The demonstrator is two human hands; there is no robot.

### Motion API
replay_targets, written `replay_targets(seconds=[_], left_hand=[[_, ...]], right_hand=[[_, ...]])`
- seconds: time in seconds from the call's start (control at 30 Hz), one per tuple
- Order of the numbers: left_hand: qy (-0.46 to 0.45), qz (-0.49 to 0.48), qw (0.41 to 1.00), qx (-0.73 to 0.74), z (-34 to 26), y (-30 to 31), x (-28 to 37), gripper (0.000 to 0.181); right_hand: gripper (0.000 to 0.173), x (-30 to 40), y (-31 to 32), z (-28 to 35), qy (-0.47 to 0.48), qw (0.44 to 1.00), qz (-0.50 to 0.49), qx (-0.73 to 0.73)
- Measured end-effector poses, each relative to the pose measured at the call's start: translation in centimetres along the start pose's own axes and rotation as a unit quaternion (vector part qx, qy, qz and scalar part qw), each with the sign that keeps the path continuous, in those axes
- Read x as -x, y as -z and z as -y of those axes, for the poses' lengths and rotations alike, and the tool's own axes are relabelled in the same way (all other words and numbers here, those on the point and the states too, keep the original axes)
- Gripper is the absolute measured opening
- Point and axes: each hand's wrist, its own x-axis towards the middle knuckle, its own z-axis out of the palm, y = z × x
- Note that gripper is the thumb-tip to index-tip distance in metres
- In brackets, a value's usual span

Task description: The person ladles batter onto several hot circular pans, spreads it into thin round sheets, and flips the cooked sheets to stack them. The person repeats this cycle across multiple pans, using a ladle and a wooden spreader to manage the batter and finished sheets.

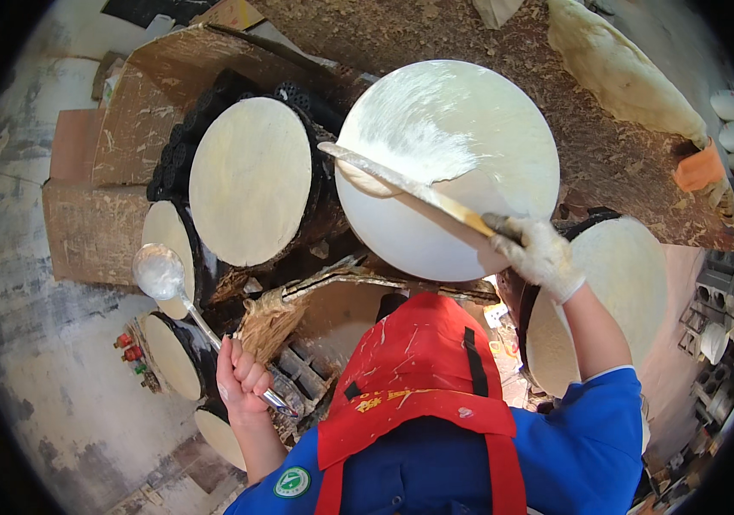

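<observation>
A metal ladle with pale residue in its bowl is gripped by its handle in my left hand. On my right hand is a stained white work glove, and its fingers close around one end of a long, flat spreader with a yellowish handle part. The blade lies across a large round griddle before me. White batter is smeared over the griddle's far part, and a thick lump of batter gathers along the blade's near side. The part nearest me looks bare and smooth.
More round griddles stand left and another griddle right. Perforated coal briquettes are stacked beside cardboard. A crusted brown table bears a long mass of pale dough. Concrete blocks lie far right.
</observation>
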Motion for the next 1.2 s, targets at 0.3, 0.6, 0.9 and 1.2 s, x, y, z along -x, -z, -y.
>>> replay_targets(seconds=[0.3,0.6,0.9,1.2], left_hand=[[0.003,0.015,1.000,-0.020,-1.0,1.2,1.9,0.037],[0.075,0.069,0.994,-0.046,-5.9,4.1,-0.7,0.036],[0.086,0.067,0.992,-0.065,-14.6,9.9,-1.4,0.036],[0.078,0.102,0.990,-0.048,-20.2,13.9,-0.6,0.036]], right_hand=[[0.041,-6.2,0.6,3.8,-0.018,0.998,-0.053,-0.001],[0.035,6.7,-11.4,3.1,-0.026,0.996,-0.079,-0.042],[0.027,11.0,-32.1,4.9,-0.175,0.870,-0.273,-0.372],[0.019,-8.5,-35.0,19.0,-0.058,0.630,-0.391,-0.668]])
